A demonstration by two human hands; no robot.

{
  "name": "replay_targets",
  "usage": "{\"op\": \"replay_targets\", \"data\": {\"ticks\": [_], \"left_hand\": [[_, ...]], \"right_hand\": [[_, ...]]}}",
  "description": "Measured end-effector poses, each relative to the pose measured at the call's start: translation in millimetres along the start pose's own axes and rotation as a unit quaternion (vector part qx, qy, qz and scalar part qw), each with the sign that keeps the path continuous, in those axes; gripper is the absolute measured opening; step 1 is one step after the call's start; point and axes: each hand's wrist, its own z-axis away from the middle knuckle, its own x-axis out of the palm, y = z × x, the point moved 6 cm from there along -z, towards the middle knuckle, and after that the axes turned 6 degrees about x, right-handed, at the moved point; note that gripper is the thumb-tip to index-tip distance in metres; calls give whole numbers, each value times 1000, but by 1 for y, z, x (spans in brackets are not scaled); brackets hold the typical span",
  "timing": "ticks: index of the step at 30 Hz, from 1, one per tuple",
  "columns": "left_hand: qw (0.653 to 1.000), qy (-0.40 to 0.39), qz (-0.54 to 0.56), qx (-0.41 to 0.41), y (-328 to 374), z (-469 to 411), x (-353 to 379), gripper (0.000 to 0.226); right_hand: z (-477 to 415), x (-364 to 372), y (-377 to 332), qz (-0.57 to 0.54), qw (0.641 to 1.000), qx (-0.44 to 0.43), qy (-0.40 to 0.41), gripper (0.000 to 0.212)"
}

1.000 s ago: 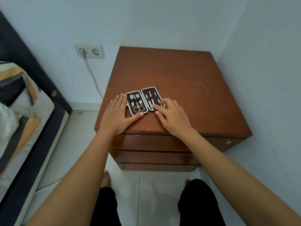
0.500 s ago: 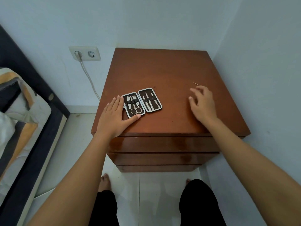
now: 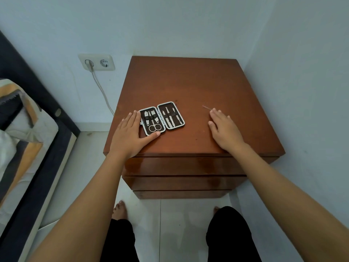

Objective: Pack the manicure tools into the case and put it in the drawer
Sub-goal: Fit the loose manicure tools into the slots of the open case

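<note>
Three drawers (image 3: pixel 181 165) sit shut at the front of the wooden nightstand (image 3: pixel 188 82), closest to the person, so the putting-away part has not begun.

Just past them, on top, the left hand (image 3: pixel 130 135) lies flat beside the case (image 3: pixel 161 118). Its fingers are held close together along the case's left edge, and the thumb reaches out along the near edge, touching it. This hand seems to be keeping the case from sliding.

The case lies wide open, both halves flat. Scissors (image 3: pixel 154 127), clippers and other small tools sit under straps in the left half, and thin tools sit in the right half. Most of the packing looks done.

Over on the right, well apart from the case, the right hand (image 3: pixel 224 129) rests palm down with its fingers a little spread. It is not holding anything.

Just beyond its fingertips lies one thin loose tool (image 3: pixel 206 107), a small metal stick, out of the case.

I think that last tool must go in next. Then the case must be closed, a drawer opened, and the case put inside.
</note>
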Motion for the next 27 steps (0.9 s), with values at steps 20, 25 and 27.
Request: {"op": "replay_targets", "data": {"ticks": [20,25,27], "left_hand": [[1000,-3,4,-3,-2,0,1,103],[1000,-6,4,-4,-2,0,1,103],[1000,-5,3,-3,-2,0,1,103]], "right_hand": [[0,1,-37,-72,991,109,32,18],[5,-2,-44,-134,986,90,45,17],[9,-1,-55,-194,979,53,37,13]]}}
